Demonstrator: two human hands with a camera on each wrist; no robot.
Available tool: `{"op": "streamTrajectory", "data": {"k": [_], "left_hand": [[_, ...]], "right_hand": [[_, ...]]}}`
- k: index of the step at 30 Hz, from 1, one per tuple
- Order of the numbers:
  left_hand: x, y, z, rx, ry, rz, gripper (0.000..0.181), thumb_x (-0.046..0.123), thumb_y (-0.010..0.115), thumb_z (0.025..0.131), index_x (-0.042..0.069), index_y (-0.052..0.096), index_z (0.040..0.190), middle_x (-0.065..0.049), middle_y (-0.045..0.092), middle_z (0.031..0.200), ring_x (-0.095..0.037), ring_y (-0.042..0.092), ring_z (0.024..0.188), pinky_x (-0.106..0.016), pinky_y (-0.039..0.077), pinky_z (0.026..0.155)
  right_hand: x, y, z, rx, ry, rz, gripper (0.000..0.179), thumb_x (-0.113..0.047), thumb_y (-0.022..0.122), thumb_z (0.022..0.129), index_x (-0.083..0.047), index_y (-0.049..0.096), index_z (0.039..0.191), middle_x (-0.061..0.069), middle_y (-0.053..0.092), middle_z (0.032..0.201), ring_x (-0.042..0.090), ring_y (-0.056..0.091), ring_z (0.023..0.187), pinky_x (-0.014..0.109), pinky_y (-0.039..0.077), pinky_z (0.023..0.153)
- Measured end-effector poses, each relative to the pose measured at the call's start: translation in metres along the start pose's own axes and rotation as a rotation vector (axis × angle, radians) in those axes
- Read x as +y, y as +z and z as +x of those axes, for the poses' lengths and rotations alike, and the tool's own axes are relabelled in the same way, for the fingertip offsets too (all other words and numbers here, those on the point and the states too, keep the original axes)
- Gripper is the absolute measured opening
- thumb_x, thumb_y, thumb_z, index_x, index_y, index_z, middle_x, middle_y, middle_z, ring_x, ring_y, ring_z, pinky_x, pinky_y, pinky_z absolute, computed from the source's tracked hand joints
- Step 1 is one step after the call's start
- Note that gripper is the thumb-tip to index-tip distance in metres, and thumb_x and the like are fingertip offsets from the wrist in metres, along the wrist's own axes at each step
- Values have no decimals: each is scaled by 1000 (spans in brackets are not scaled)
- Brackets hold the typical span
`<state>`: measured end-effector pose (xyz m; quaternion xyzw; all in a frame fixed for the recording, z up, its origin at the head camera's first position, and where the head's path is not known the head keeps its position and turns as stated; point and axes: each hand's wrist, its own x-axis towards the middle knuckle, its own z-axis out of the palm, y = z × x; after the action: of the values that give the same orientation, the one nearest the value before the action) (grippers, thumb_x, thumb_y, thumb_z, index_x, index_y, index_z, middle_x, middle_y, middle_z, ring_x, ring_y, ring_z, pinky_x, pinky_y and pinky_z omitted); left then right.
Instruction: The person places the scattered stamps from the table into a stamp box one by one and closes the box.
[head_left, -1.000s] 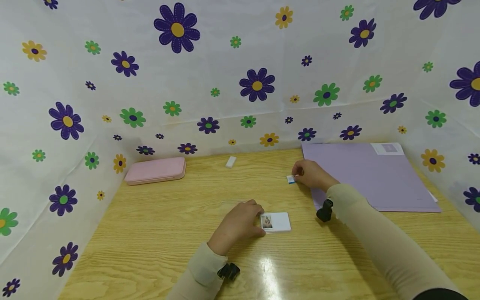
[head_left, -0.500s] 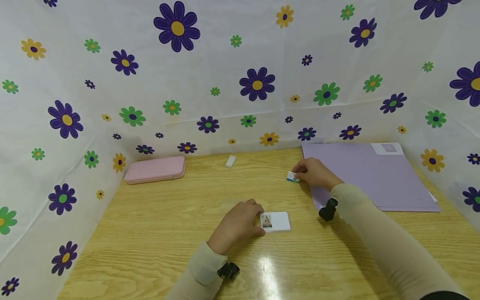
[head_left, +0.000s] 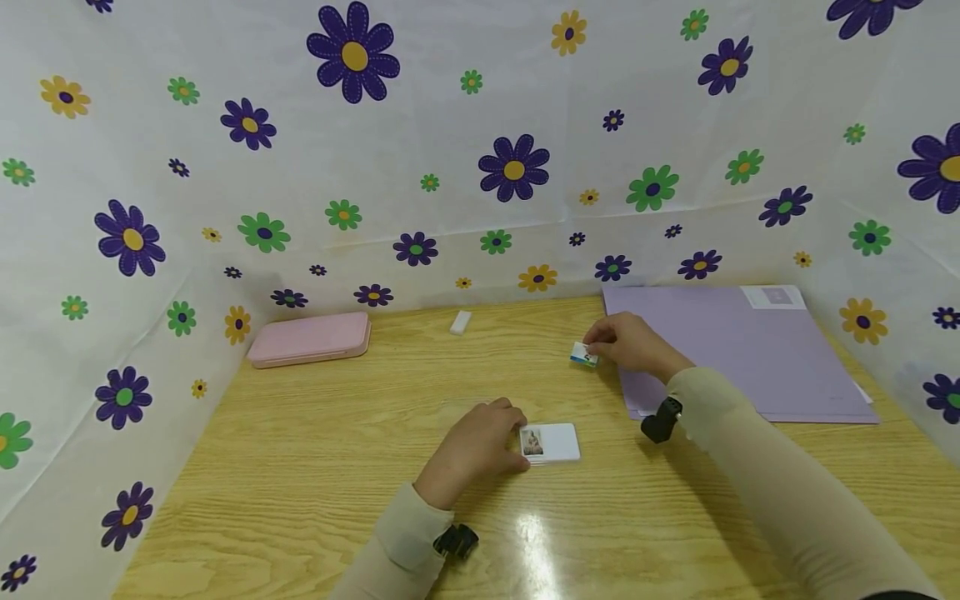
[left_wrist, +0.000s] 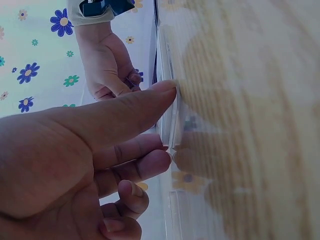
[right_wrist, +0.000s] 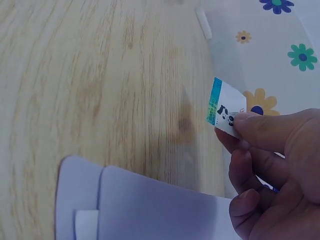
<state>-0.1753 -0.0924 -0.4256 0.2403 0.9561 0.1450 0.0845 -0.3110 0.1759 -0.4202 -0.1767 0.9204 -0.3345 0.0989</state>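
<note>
My right hand [head_left: 630,343] pinches a small postage stamp [right_wrist: 226,109] between thumb and fingertips. A panda picture and a blue-green band show on it, and it is tilted up above the wooden table near the folder's left edge. In the head view my left hand [head_left: 480,450] holds the left end of a thin clear card case [head_left: 558,442], thumb at its near edge and fingers at the far one. White backing shows in the case, with a small brownish picture [head_left: 532,442] at its left. The left wrist view sees this case [left_wrist: 169,112] edge-on.
A lilac folder [head_left: 735,354] lies at the back right, its left edge just under my right hand. At the back left is a pink pencil case [head_left: 311,339]. A white eraser-like block [head_left: 461,322] lies at the back. Clear plastic [head_left: 453,408] lies beside my left hand.
The right hand has risen slightly, and the stamp has tilted so that more of its printed face shows. My left hand and the card case stay in place.
</note>
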Motion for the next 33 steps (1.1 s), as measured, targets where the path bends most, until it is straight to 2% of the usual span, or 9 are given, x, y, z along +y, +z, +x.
{"op": "streamTrajectory", "data": {"k": [22, 33], "left_hand": [[1, 0, 0, 4, -1, -10, 51, 32, 86, 78, 9, 68, 120, 0, 63, 109, -15, 55, 88, -28, 48, 79], [1, -1, 0, 17, 8, -34, 51, 30, 87, 77, 8, 68, 119, -1, 63, 105, -15, 56, 85, -27, 48, 76]], "right_hand": [[-7, 1, -15, -33, -53, 114, 10, -15, 68, 95, -8, 73, 98, 2, 70, 93, 19, 62, 87, 34, 50, 80], [-16, 1, -23, -66, -89, 155, 13, -18, 68, 95, -7, 73, 97, 1, 71, 90, 28, 63, 86, 35, 48, 73]]}}
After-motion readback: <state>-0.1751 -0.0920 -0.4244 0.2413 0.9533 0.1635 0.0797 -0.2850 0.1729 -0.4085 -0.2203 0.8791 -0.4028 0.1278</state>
